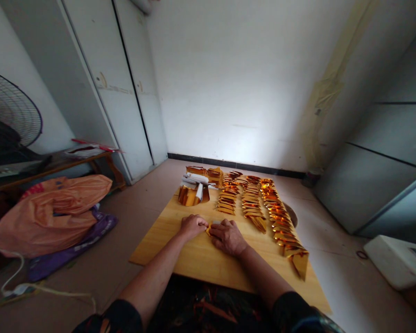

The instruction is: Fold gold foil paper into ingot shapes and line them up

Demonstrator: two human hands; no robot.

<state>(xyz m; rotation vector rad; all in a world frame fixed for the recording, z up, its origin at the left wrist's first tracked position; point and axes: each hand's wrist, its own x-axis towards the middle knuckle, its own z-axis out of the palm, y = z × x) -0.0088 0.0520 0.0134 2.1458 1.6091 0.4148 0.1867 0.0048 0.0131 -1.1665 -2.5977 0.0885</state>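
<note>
Foil piece (208, 230) touches two hands (193, 226) (229, 238) near three foil rows (252, 200).

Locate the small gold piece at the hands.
Head view, below centre: the small gold piece is on the wooden board, between the left hand and right hand, nearer the wearer than the curled gold sheet.
</note>
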